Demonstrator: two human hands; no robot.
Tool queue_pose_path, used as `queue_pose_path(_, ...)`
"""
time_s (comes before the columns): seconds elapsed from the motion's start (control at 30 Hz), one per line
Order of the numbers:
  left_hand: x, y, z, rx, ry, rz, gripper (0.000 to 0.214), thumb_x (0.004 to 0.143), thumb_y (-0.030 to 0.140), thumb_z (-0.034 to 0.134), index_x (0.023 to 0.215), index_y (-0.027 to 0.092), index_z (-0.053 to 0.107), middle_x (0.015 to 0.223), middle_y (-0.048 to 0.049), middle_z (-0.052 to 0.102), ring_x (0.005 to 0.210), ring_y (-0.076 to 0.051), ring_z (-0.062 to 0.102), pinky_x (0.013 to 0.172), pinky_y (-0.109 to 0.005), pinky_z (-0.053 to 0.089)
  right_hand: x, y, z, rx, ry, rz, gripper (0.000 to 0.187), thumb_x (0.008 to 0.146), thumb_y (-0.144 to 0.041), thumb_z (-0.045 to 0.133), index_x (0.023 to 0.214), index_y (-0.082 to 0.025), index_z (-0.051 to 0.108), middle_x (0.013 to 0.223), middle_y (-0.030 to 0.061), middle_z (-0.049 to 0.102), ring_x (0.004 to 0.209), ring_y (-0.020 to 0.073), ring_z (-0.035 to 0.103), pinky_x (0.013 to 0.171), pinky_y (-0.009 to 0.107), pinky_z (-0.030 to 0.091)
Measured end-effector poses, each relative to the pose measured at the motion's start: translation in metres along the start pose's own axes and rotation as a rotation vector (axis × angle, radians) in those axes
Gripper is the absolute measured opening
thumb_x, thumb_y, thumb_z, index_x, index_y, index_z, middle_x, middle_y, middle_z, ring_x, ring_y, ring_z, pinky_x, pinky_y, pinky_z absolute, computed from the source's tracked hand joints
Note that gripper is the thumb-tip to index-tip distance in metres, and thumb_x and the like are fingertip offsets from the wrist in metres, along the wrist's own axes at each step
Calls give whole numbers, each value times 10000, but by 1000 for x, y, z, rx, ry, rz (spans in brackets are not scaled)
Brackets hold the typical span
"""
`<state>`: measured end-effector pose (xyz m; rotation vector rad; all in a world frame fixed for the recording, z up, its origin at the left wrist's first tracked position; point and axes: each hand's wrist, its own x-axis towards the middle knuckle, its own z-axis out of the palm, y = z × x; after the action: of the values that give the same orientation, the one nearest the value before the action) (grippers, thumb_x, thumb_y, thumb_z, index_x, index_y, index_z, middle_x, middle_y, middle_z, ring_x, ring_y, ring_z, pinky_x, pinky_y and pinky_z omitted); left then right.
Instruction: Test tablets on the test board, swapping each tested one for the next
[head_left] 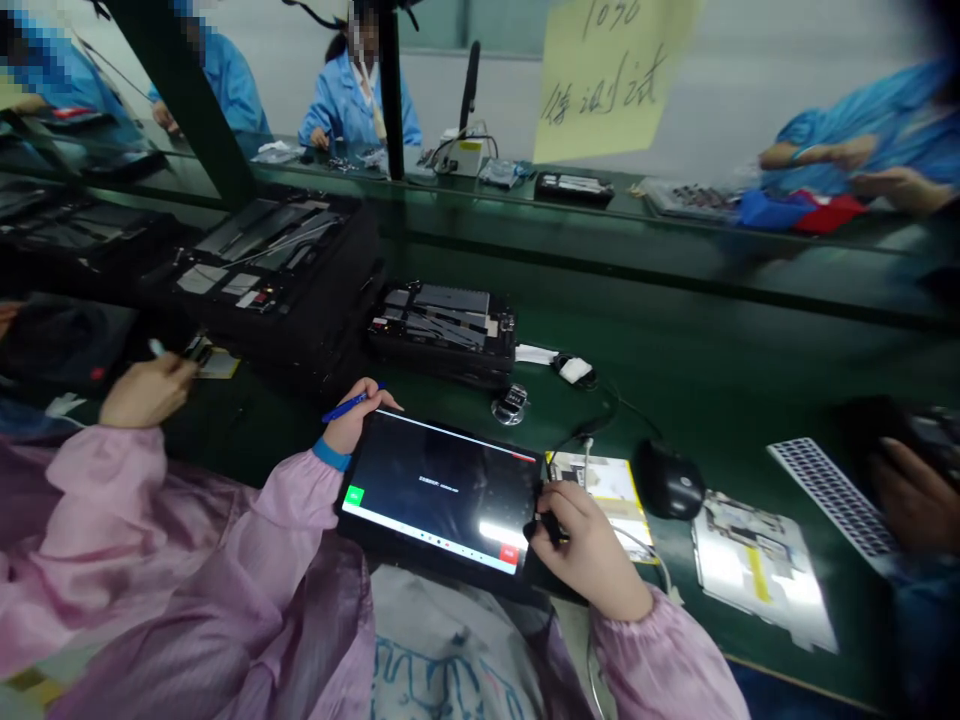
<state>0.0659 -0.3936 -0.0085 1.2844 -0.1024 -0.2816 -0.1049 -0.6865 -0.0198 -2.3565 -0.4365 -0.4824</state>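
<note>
A tablet (442, 482) with a lit screen lies tilted in front of me, its lower edge near my lap. The dark display shows a small line of text, a green square at left and a red one at right. My left hand (354, 418), with a blue wristband (331, 456), is at the tablet's upper left corner. A blue pen (345, 404) is held in its fingers. At the right edge, my right hand (581, 540) is closed on a small black connector (551, 528) against the tablet's side; its tip is hidden.
Foam trays (442, 335) of parts stand behind the tablet. To the right are a yellow-edged sheet (622, 500), a black mouse (671, 478) and a metal plate (761, 570). A co-worker's hand (150, 390) is at left, another (911, 490) at right.
</note>
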Motion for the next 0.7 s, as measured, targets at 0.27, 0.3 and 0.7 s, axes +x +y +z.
queue_pose_path(0.27, 8, 1, -5, -19, -10, 13, 276, 711, 210, 647, 733, 193, 372, 712, -38, 677, 681, -183, 648, 608, -254, 469, 18, 21, -17, 184, 256, 255, 101, 893, -282, 540, 885, -184, 563, 876, 73, 588, 823, 210, 583, 714, 336, 504)
queue_pose_path(0.3, 10, 1, -6, -22, -12, 14, 273, 711, 212, 644, 735, 193, 373, 714, -39, 677, 684, -185, 649, 610, -255, 470, 23, 26, -17, 216, 319, 291, 133, 900, -312, 553, 909, -181, 574, 896, 79, 600, 837, 210, 595, 721, 332, 516)
queue_pose_path(0.7, 3, -14, -5, -40, -45, -10, 311, 709, 336, 637, 766, 198, 364, 670, -8, 676, 638, -164, 610, 645, -264, 409, 58, -71, 54, -1, 54, 8, 610, 923, -309, 507, 1454, -142, 257, 1388, 184, 378, 1304, 347, 324, 1073, 611, 249)
